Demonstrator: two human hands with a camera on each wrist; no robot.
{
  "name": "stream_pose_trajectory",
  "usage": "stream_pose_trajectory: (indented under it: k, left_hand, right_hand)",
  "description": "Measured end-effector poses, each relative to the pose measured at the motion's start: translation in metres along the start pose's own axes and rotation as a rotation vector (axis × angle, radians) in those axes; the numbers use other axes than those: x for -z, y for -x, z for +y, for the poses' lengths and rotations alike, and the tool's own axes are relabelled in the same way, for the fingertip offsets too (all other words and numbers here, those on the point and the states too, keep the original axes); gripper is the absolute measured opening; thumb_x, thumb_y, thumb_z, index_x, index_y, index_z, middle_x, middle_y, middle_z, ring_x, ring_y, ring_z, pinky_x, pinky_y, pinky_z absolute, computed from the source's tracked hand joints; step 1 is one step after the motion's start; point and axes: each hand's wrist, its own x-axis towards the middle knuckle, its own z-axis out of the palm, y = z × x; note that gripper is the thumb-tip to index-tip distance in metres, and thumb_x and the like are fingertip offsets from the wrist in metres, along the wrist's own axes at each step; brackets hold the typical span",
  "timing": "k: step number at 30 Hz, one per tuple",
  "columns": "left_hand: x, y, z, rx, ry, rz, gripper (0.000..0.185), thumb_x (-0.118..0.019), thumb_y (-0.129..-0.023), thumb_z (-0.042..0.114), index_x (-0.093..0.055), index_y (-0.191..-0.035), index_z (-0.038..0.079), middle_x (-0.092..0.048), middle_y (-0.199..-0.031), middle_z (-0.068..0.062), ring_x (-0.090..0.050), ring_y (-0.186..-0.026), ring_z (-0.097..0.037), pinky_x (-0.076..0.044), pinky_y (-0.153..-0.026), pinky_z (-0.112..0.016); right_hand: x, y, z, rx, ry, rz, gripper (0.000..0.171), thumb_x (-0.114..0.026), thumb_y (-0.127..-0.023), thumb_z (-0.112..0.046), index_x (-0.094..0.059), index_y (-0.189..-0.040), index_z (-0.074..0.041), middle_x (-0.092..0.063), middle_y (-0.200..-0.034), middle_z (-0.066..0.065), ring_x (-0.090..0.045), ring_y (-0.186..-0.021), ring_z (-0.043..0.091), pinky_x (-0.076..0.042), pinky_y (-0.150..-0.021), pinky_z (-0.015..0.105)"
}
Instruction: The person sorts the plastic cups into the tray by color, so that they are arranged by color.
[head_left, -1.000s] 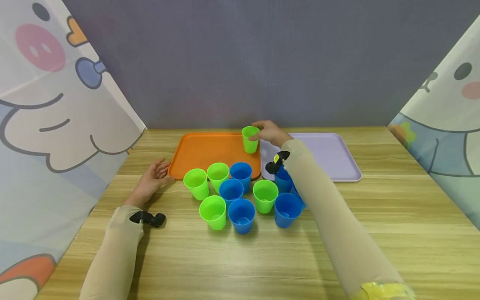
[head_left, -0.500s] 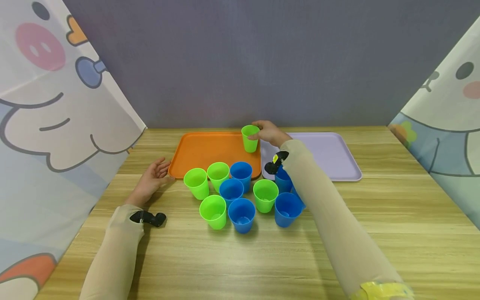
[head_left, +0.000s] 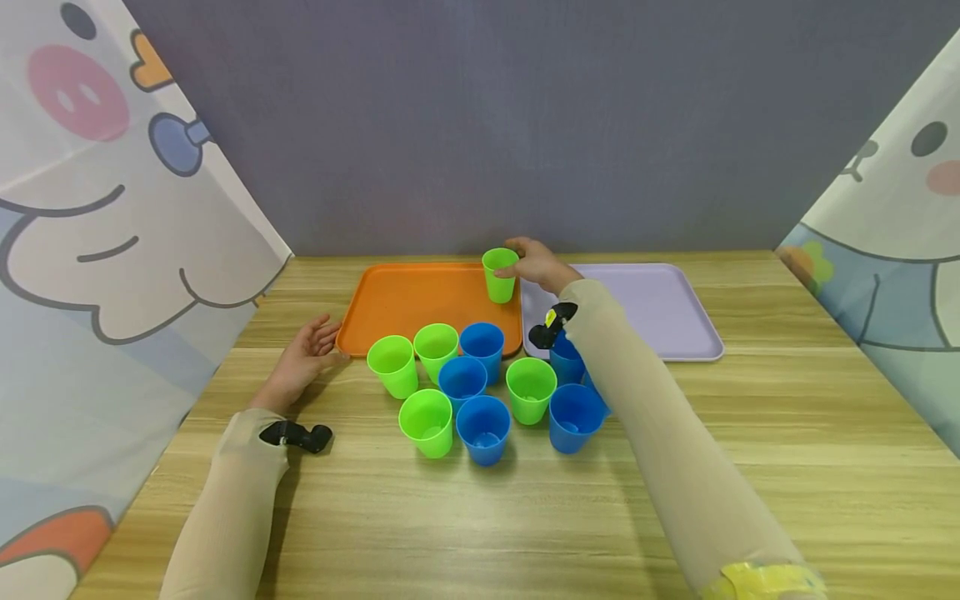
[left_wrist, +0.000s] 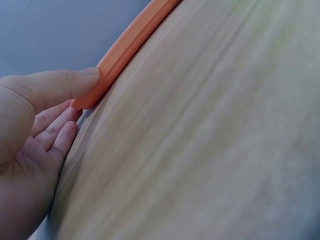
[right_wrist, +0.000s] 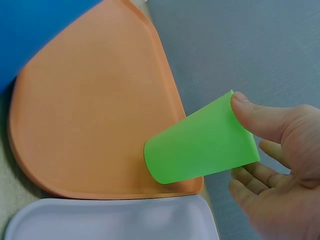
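At the back right corner of the orange tray [head_left: 420, 300], my right hand [head_left: 542, 265] holds a light green cup [head_left: 498, 283] near its rim. In the right wrist view the thumb lies on one side of that cup [right_wrist: 200, 142] and the fingers on the other; its base seems to rest on the tray. My left hand [head_left: 300, 362] touches the tray's front left corner. Its thumb lies against the rim [left_wrist: 130, 52] in the left wrist view, with the fingers loosely bent beside it.
Several upright green cups [head_left: 426, 423] and blue cups [head_left: 483, 429] stand on the wooden table [head_left: 465, 533] before the trays. A lilac tray [head_left: 652, 308] adjoins the orange one at right. Behind stands a grey wall [head_left: 480, 125]. My right forearm partly covers some blue cups.
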Motion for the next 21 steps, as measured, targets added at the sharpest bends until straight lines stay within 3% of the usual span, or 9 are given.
stream_pose_trajectory:
  k: [5,9,14,21]
  left_hand:
    - [-0.001,0.000,0.000,0.002,0.005,-0.004,0.085,-0.059,-0.089,-0.017,-0.004,-0.154,-0.011,-0.023,-0.155,-0.035,-0.023,-0.143,-0.046,-0.028,-0.117,-0.035]
    - [0.000,-0.001,0.000,0.005,-0.008,-0.001,0.085,-0.060,-0.090,-0.016,-0.004,-0.154,-0.010,-0.024,-0.155,-0.034,-0.024,-0.143,-0.047,-0.030,-0.116,-0.033]
    - [0.001,0.000,0.001,0.008,-0.007,-0.004,0.086,-0.060,-0.091,-0.014,-0.003,-0.154,-0.010,-0.023,-0.155,-0.034,-0.024,-0.143,-0.047,-0.030,-0.116,-0.034]
    - [0.001,0.001,0.002,0.020,-0.001,-0.008,0.086,-0.060,-0.091,-0.015,-0.003,-0.154,-0.009,-0.023,-0.156,-0.033,-0.023,-0.143,-0.046,-0.029,-0.117,-0.035]
  right_hand:
    - [0.006,0.006,-0.004,-0.005,-0.017,0.024,0.079,-0.072,-0.093,-0.020,-0.026,-0.157,-0.010,-0.031,-0.157,0.017,-0.032,-0.142,0.035,-0.025,-0.116,0.058]
    - [0.012,0.012,-0.008,0.018,-0.057,0.030,0.081,-0.072,-0.092,-0.016,-0.024,-0.157,-0.008,-0.035,-0.154,0.019,-0.035,-0.139,0.035,-0.030,-0.116,0.052]
    - [0.017,0.018,-0.011,0.045,-0.082,0.003,0.085,-0.073,-0.091,-0.012,-0.021,-0.158,-0.008,-0.034,-0.153,0.021,-0.035,-0.138,0.034,-0.033,-0.115,0.046]
    - [0.021,0.032,-0.013,0.090,-0.050,-0.046,0.084,-0.074,-0.090,-0.009,-0.024,-0.157,-0.004,-0.034,-0.151,0.022,-0.037,-0.135,0.036,-0.034,-0.114,0.047]
